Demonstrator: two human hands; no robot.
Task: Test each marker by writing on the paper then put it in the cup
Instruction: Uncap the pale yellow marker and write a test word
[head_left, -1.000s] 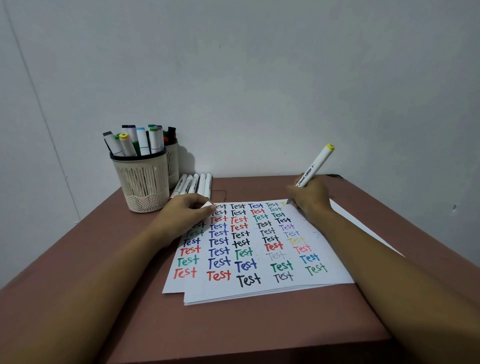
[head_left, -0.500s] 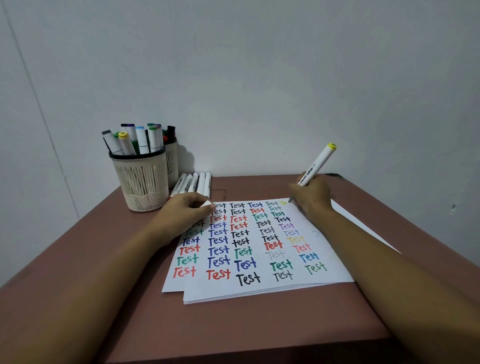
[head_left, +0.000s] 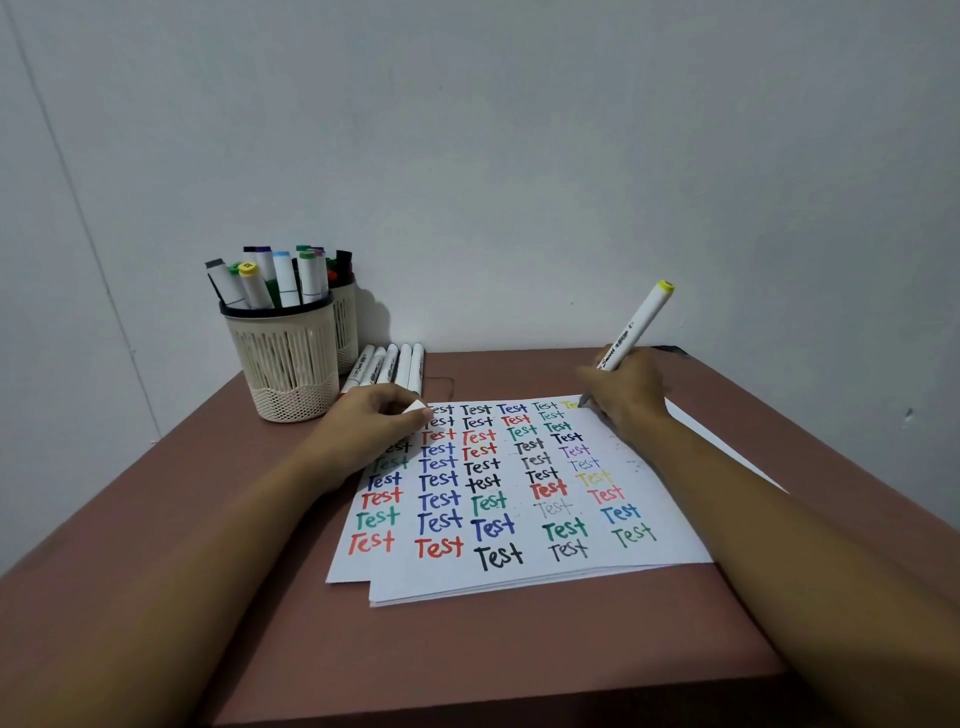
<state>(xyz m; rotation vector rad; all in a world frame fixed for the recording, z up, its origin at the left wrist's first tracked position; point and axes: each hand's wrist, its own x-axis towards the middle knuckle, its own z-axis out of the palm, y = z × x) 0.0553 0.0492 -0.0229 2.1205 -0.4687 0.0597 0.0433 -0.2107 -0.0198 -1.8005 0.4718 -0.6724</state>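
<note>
- The cup (head_left: 283, 364) stands at the far left of the desk (head_left: 519, 654), crowded with upright markers. A second cup (head_left: 347, 332) sits close behind it. Neither has moved in the last second, and nothing new has gone in.
- Just beside the cups, a row of loose markers (head_left: 387, 366) lies flat on the desk, as before. I judge these are still waiting for their test.
- The left hand (head_left: 374, 423) stays on the paper's upper left corner. Its grip is narrow, pinching a small white cap (head_left: 415, 406) between thumb and forefinger, probably the cap of the marker in use.
- The paper (head_left: 670, 551) is the top sheet of a small stack and is filled with columns of "Test" in many colours. One thing has changed: the yellow word (head_left: 570, 404) at the top of the rightmost column has grown from a first stroke to about two letters.
- The right hand (head_left: 626, 395) keeps its grip closed round the yellow marker (head_left: 636, 327). The tip is on the sheet right at the fresh letters, and the yellow end tilts up and to the right, its lean scarcely altered.
- So the ink flows and this test is midway. The word wants finishing, then the cap goes back on and the marker crosses to the cup, which is well apart from it now.
</note>
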